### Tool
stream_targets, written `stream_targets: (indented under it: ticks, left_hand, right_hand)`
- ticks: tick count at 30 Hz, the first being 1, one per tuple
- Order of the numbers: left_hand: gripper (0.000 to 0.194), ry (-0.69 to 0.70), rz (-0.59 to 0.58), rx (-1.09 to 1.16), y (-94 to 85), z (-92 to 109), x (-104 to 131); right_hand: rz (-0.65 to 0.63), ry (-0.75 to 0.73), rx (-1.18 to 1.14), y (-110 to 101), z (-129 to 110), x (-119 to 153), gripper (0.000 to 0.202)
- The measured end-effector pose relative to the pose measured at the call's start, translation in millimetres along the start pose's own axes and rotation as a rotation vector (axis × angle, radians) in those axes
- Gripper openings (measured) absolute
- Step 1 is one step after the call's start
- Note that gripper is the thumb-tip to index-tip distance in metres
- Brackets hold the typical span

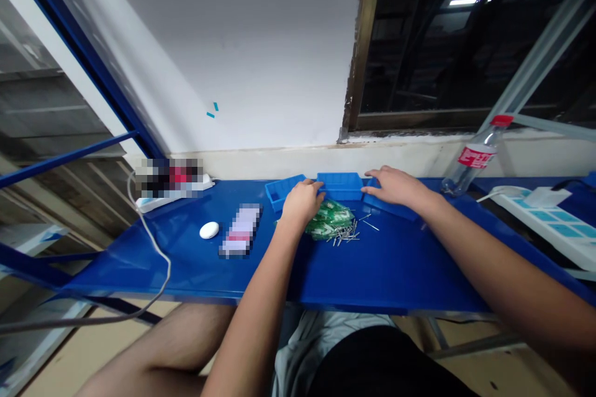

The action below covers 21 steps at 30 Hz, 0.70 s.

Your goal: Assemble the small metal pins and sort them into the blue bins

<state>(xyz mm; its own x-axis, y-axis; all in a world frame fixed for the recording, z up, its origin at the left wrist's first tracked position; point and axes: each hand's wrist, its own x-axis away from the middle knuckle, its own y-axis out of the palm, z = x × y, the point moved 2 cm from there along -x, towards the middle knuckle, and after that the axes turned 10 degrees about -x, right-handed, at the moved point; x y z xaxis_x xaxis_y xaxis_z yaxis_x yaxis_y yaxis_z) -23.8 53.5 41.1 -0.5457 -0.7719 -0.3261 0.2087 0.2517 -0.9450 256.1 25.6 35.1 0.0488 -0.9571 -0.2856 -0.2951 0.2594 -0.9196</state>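
Observation:
My left hand [302,201] lies over the right end of the left blue bin [277,200], its fingertips beside the middle blue bin [339,192]. Its thumb and forefinger stand a little apart. My right hand [395,187] reaches over the right blue bin [391,207], with thumb and fingers spread near the middle bin's right end. Nothing shows between those fingers. A crumpled green plastic bag [329,221] sits in front of the bins, close to my left wrist. Thin metal pins, perhaps rivets [344,234], spill from its right side.
Left on the blue table [372,279] lie a white round object [209,230] and a pixelated flat object [242,229]. A power strip [174,193] with a cable is behind them. At right stand a red-capped bottle [472,161] and another power strip [544,217]. A wall bounds the back.

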Motion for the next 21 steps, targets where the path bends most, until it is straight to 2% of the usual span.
stream_targets:
  ticks: [3,6,13,21]
  left_hand:
    - [0.035,0.006,-0.033,0.008,-0.7,-0.7,-7.6]
    - [0.029,0.023,-0.073,0.018,-0.2,-4.1,-12.8]
    - [0.031,0.022,-0.051,0.019,6.3,-10.5,-17.2]
    - [0.03,0.022,-0.023,0.015,14.2,-12.0,-19.9]
  right_hand:
    - [-0.109,-0.087,-0.084,8.2,1.3,10.0,0.053]
    - [-0.134,-0.181,-0.113,15.1,-3.6,14.7,0.047]
    - [-0.074,-0.118,-0.136,25.9,0.5,15.8,0.038]
    - [0.032,-0.12,-0.109,27.2,-4.1,16.0,0.031]
